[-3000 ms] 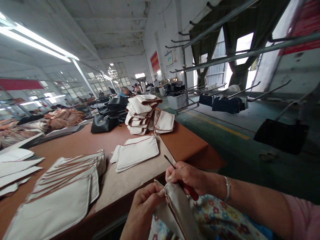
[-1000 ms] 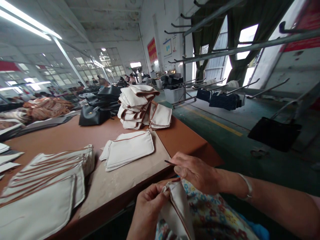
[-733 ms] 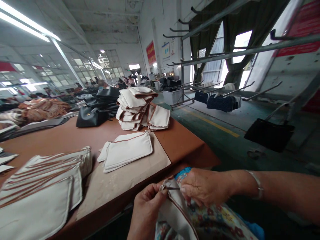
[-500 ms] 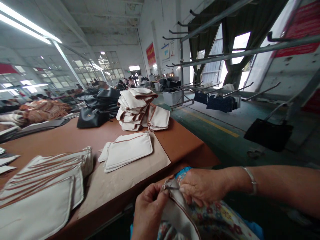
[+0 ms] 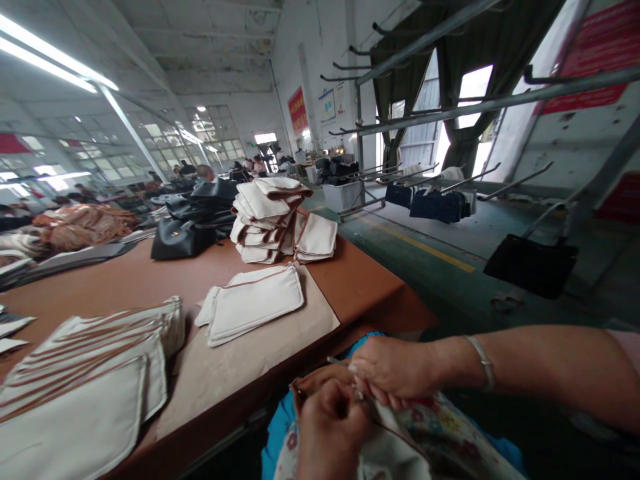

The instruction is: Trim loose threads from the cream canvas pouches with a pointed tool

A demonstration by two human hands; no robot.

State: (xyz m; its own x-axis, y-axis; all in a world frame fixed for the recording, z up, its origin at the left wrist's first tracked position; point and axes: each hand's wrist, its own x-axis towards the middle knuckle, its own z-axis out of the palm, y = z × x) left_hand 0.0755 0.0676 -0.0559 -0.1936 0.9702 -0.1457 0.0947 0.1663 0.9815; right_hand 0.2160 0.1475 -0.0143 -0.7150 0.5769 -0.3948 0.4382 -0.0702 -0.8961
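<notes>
My left hand (image 5: 333, 423) is closed, pinching the edge of a cream fabric pouch piece (image 5: 393, 453) with brown trim over my lap. Against it, my right hand (image 5: 400, 370) is closed too, its fingertips at the same edge. A thin metal tool (image 5: 337, 361) pokes out past the right fingers; its kind is not clear. Brown lining (image 5: 320, 380) shows beside the left hand. Below both hands lies a floral apron (image 5: 445, 427) with blue edging. What exactly lies between the fingertips is hidden.
On the brown-topped table (image 5: 370, 273) at left lie a fanned row of cream pouches (image 5: 80, 400), a small pile (image 5: 255, 303) and a taller stack (image 5: 270, 213). Black bags (image 5: 175, 237) sit behind. A metal rack (image 5: 430, 120) with hanging bags stands right.
My left hand has moved right and slightly down with the pouch piece, closer to the right hand. The right hand has shifted a little left, and brown lining now shows more.
</notes>
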